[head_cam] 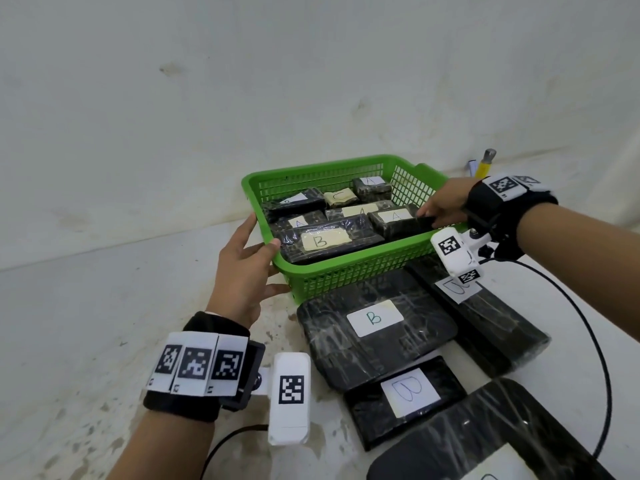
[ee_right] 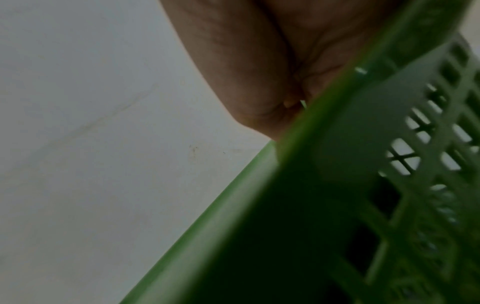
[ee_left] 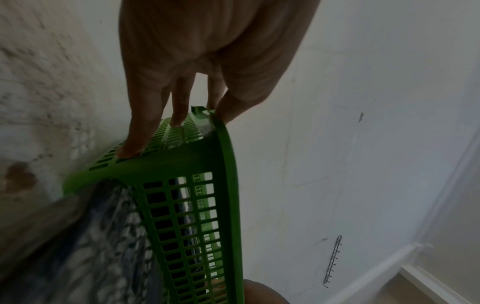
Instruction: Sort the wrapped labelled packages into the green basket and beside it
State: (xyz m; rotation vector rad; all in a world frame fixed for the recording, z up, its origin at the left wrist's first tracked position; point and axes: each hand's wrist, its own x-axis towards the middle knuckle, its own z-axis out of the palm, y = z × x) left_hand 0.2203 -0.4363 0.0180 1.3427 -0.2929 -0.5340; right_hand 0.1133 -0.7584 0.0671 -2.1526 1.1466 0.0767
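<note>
The green basket (head_cam: 346, 271) (ee_left: 187, 226) (ee_right: 285, 205) holds several black wrapped packages labelled A, B and C. My left hand (head_cam: 242, 268) (ee_left: 197, 61) holds its near-left corner, thumb over the rim and fingers flat on the outer wall. My right hand (head_cam: 443, 206) (ee_right: 259, 61) reaches over the right rim and pinches the end of an A package (head_cam: 394, 221) lying inside. A long B package (head_cam: 325, 240) lies at the basket's front. In front of the basket, on the surface, lie a large B package (head_cam: 374, 323), a smaller B package (head_cam: 405, 393) and two more (head_cam: 485, 317) (head_cam: 485, 445).
A white wall rises close behind the basket. A yellow-handled tool (head_cam: 485, 164) stands against it at the back right. A black cable (head_cam: 588, 323) loops from my right wrist over the packages. The stained white surface (head_cam: 104, 306) stretches to the left.
</note>
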